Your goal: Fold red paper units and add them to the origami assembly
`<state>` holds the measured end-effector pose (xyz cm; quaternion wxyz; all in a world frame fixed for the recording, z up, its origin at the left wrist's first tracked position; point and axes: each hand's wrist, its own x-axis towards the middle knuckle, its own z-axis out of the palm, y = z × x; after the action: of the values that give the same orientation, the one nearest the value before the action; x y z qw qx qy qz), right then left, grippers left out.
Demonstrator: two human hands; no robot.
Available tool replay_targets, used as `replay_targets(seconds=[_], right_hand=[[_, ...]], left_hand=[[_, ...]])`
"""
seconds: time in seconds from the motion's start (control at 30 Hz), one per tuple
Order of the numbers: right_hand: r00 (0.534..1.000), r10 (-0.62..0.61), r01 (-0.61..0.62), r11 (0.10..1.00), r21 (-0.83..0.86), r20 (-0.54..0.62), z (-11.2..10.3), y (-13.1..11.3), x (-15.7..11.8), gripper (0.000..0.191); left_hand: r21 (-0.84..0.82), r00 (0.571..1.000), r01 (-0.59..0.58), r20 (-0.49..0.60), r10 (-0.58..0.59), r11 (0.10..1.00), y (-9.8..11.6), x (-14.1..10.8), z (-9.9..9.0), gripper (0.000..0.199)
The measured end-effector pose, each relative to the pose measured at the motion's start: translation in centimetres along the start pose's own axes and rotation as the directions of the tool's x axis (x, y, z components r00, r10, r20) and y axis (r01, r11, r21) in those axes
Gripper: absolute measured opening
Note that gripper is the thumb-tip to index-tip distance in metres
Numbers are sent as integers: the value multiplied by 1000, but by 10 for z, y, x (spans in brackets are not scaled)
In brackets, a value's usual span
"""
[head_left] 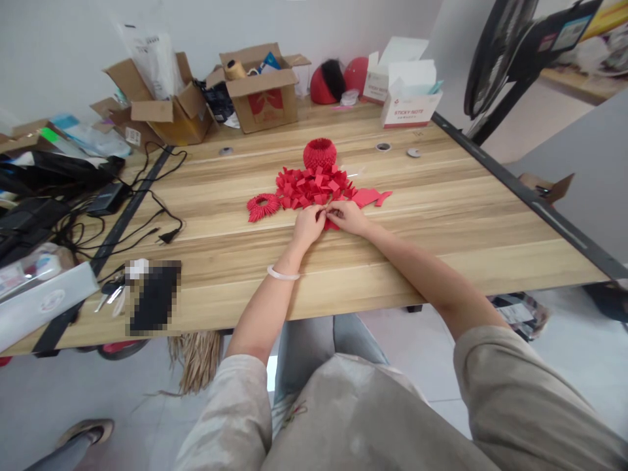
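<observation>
My left hand [309, 224] and my right hand [347, 217] meet at the near edge of a pile of folded red paper pieces [311, 186]. The fingers of both are closed in a pinch, fingertip to fingertip; whatever is between them is too small and covered to make out. Some red paper shows just under the right fingers. Left of the pile lies a ring of interlocked red paper pieces [263, 205]. Behind it stands a round red folded-paper vase [319, 154], open at the top. Flat red paper sheets [367, 197] lie beside my right hand.
Along the back are open cardboard boxes [265, 98], red round objects [324, 84] and white sticky-note boxes [411, 104]. Black cables [152, 196], keys [110, 291] and a blurred dark item [154, 297] lie at the left. A fan [495, 65] stands off the right edge.
</observation>
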<state>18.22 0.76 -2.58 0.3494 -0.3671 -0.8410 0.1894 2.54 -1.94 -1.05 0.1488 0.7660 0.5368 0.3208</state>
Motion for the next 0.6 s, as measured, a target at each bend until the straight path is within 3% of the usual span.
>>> replay_targets(seconds=[0.6], right_hand=[[1000, -17, 17, 1000, -16, -7, 0, 1, 0, 17]], left_hand=[[-29, 1000, -26, 14, 26, 999, -1, 1, 2, 26]])
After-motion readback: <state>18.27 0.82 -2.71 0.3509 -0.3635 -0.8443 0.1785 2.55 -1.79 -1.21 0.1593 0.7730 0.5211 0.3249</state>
